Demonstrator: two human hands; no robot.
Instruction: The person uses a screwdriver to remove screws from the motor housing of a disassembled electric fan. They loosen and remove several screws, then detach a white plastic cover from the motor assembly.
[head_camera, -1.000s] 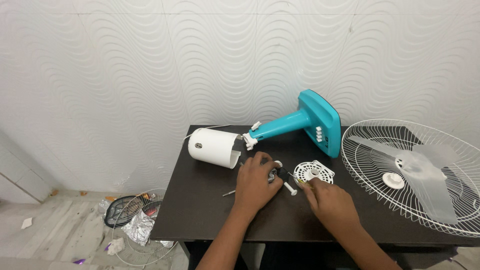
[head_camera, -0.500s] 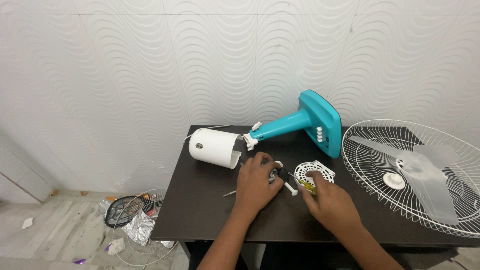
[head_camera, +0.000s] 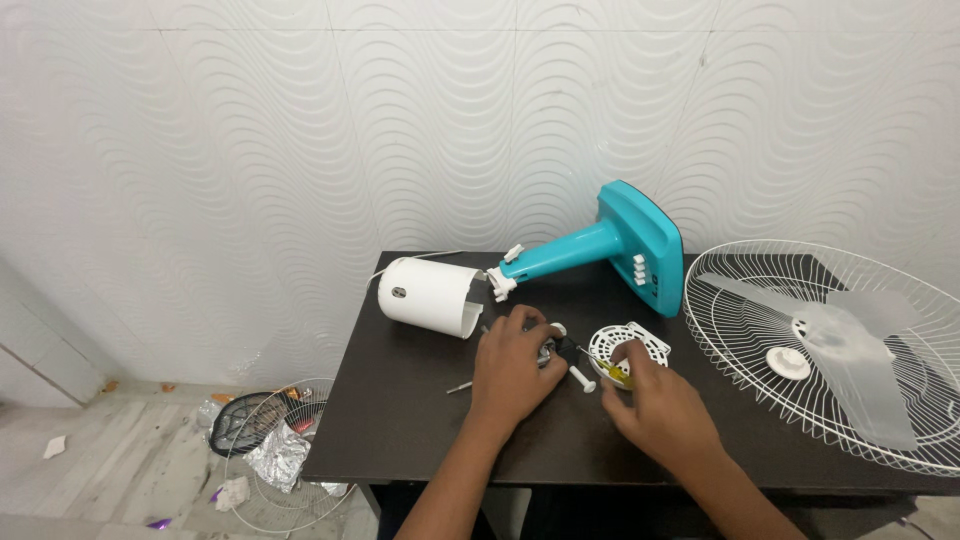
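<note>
My left hand (head_camera: 512, 368) rests closed over a small dark motor part (head_camera: 551, 349) on the dark table (head_camera: 400, 420). My right hand (head_camera: 655, 405) grips a screwdriver with a yellow-green handle (head_camera: 616, 372), its thin shaft pointing left toward the motor part. A white plastic peg (head_camera: 580, 377) lies between my hands. Just beyond my right hand sits a white round vented cover (head_camera: 632, 341).
A white cylindrical housing (head_camera: 428, 294) lies at the table's back left, beside a teal fan stand and base (head_camera: 620, 245). A white wire fan guard with clear blades (head_camera: 825, 345) covers the right side. A loose screw (head_camera: 458, 386) lies left of my wrist. Another guard and litter (head_camera: 265, 440) lie on the floor.
My right hand has shifted slightly up and left with the screwdriver, closer to the vented cover. My left hand has stayed on the motor part.
</note>
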